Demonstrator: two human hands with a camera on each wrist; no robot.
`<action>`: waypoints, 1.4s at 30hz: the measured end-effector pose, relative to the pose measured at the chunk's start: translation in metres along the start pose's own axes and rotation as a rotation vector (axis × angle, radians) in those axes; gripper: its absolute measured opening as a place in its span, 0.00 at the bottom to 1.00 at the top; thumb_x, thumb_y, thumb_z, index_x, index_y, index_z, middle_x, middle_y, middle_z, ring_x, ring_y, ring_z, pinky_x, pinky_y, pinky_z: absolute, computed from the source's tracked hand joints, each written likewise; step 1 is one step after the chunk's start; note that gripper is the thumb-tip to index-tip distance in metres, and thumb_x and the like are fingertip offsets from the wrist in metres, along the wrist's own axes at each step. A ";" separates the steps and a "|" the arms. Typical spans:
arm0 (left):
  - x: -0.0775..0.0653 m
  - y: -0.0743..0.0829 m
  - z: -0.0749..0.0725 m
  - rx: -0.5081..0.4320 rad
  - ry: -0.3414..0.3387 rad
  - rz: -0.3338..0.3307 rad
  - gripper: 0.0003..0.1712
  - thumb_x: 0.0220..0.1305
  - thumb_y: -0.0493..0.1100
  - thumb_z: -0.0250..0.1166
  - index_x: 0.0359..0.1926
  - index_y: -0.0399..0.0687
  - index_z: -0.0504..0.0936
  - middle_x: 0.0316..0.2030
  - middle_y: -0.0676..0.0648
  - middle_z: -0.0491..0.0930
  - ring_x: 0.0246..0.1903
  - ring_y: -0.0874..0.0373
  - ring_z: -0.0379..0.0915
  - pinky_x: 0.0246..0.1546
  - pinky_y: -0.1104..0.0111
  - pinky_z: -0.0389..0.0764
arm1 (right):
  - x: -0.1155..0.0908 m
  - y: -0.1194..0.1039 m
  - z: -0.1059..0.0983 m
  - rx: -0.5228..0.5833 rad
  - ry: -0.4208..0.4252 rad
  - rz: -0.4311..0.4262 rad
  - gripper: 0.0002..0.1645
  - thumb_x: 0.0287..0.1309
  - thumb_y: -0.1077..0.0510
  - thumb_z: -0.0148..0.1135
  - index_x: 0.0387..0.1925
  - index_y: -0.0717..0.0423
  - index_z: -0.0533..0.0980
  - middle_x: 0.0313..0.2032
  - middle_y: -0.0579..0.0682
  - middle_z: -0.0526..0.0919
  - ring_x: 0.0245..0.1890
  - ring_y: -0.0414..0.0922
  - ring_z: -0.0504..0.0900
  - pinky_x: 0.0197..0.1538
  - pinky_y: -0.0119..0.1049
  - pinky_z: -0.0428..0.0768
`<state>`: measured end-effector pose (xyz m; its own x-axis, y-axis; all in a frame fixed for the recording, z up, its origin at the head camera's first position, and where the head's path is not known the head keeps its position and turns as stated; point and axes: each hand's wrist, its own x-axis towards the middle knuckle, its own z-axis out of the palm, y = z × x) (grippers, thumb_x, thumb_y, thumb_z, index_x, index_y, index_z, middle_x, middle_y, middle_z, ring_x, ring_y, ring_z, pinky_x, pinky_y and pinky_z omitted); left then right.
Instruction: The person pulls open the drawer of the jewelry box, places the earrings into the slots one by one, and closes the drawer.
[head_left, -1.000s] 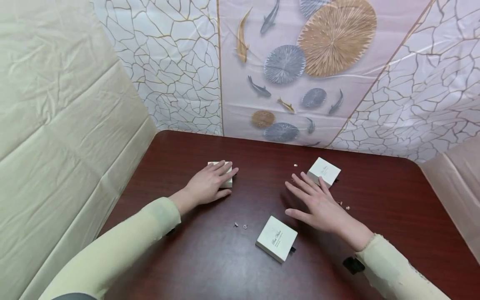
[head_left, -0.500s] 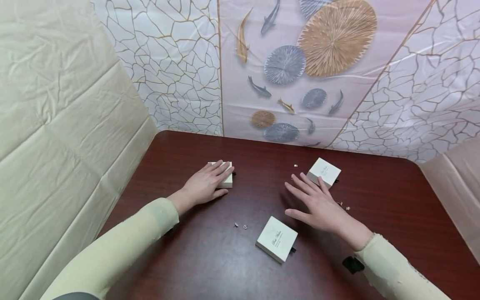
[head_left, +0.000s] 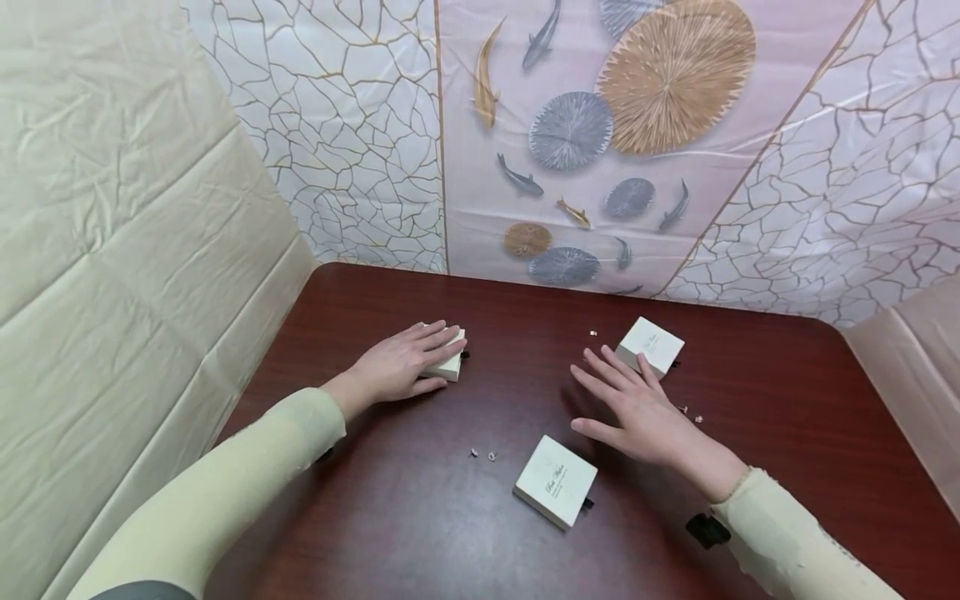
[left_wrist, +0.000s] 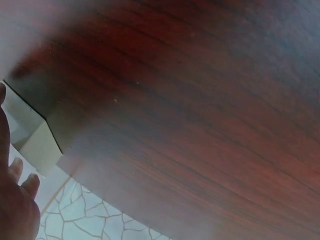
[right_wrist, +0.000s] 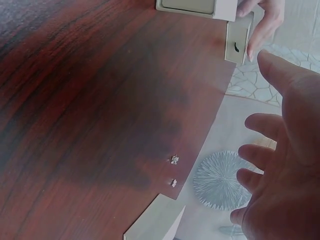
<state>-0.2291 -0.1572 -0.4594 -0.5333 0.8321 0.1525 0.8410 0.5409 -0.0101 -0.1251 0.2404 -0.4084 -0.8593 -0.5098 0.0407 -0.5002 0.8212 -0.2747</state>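
Left-hand white box (head_left: pixel 450 367): flat on the dark red-brown table (head_left: pixel 390 517), toward its far left, in from both edges; a broad stretch of wood runs right of it, a narrower band behind. Left hand (head_left: pixel 397 364) lies over it, fingers straight across the top, thumb out along the near side, not curled around it. Compared with a second ago, hand and box have slid slightly leftward and toward the person, box turned a little, fingertips now nearer its right edge; right hand unmoved. Box's black tab (head_left: pixel 466 355) points right; long axis cannot be told, the hand covers too much. Right hand (head_left: pixel 645 408), well apart from the left, fingers spread, holds nothing, reaching beside the far right box (head_left: pixel 651 343); contact unclear. Near box (head_left: pixel 556 482) sits at an angle, two small studs (head_left: pixel 483 455) to its left. Patterned cloth (head_left: pixel 360 125) rises behind.
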 end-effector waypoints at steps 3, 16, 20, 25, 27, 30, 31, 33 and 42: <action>-0.002 -0.001 0.001 0.006 0.018 0.013 0.39 0.76 0.54 0.68 0.78 0.41 0.70 0.77 0.37 0.69 0.76 0.37 0.65 0.76 0.45 0.68 | 0.001 0.000 0.001 -0.001 0.000 -0.008 0.46 0.69 0.37 0.69 0.80 0.52 0.68 0.82 0.59 0.60 0.84 0.62 0.51 0.80 0.71 0.40; -0.006 -0.001 0.005 -0.017 0.042 0.020 0.35 0.76 0.51 0.67 0.78 0.44 0.72 0.76 0.39 0.71 0.76 0.39 0.66 0.77 0.48 0.66 | 0.007 -0.005 0.000 0.004 -0.014 -0.030 0.46 0.70 0.38 0.68 0.80 0.52 0.67 0.82 0.59 0.59 0.84 0.61 0.50 0.80 0.71 0.39; -0.007 -0.004 0.005 -0.011 0.047 0.031 0.35 0.76 0.51 0.68 0.78 0.44 0.72 0.75 0.38 0.72 0.75 0.39 0.67 0.77 0.48 0.66 | 0.011 -0.007 0.001 0.003 -0.003 -0.045 0.45 0.70 0.38 0.69 0.80 0.52 0.68 0.82 0.59 0.60 0.84 0.62 0.52 0.80 0.72 0.41; -0.009 -0.005 0.004 -0.009 0.056 0.034 0.35 0.76 0.50 0.68 0.77 0.44 0.73 0.75 0.38 0.73 0.75 0.39 0.67 0.77 0.49 0.67 | 0.018 -0.011 0.001 -0.021 0.026 -0.079 0.45 0.69 0.39 0.70 0.79 0.53 0.69 0.81 0.59 0.61 0.83 0.62 0.54 0.78 0.75 0.44; -0.009 -0.006 0.004 -0.016 0.056 0.030 0.35 0.76 0.50 0.68 0.77 0.44 0.73 0.75 0.38 0.72 0.75 0.39 0.67 0.77 0.49 0.67 | 0.023 -0.013 0.000 -0.026 0.030 -0.091 0.45 0.69 0.39 0.70 0.79 0.53 0.69 0.81 0.59 0.62 0.83 0.62 0.55 0.78 0.75 0.44; -0.010 -0.006 0.003 -0.024 0.058 0.025 0.34 0.76 0.50 0.67 0.77 0.45 0.73 0.75 0.39 0.72 0.75 0.40 0.67 0.77 0.49 0.66 | 0.031 -0.016 -0.002 -0.028 0.021 -0.106 0.44 0.69 0.40 0.70 0.78 0.54 0.70 0.81 0.59 0.61 0.83 0.62 0.54 0.79 0.74 0.42; -0.010 -0.006 0.003 -0.026 0.060 0.024 0.34 0.77 0.50 0.67 0.77 0.46 0.73 0.75 0.39 0.73 0.75 0.40 0.67 0.77 0.49 0.66 | 0.034 -0.017 -0.002 -0.030 0.015 -0.109 0.44 0.69 0.40 0.69 0.78 0.54 0.70 0.81 0.60 0.61 0.83 0.62 0.53 0.79 0.73 0.41; -0.009 -0.007 0.003 -0.024 0.063 0.024 0.33 0.77 0.50 0.67 0.77 0.46 0.73 0.74 0.39 0.73 0.75 0.40 0.68 0.77 0.50 0.67 | 0.041 -0.019 -0.003 -0.032 0.005 -0.118 0.43 0.69 0.40 0.69 0.78 0.54 0.71 0.81 0.60 0.61 0.83 0.62 0.53 0.80 0.72 0.40; -0.009 -0.007 0.004 -0.013 0.072 0.021 0.32 0.77 0.50 0.67 0.77 0.46 0.75 0.74 0.40 0.74 0.74 0.40 0.69 0.77 0.50 0.68 | 0.078 -0.029 -0.002 -0.029 -0.037 -0.169 0.39 0.70 0.40 0.70 0.75 0.54 0.75 0.80 0.60 0.63 0.83 0.61 0.54 0.81 0.71 0.41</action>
<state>-0.2305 -0.1674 -0.4650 -0.5081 0.8319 0.2231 0.8533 0.5214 -0.0013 -0.1780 0.1775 -0.3953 -0.7587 -0.6497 0.0478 -0.6402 0.7300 -0.2395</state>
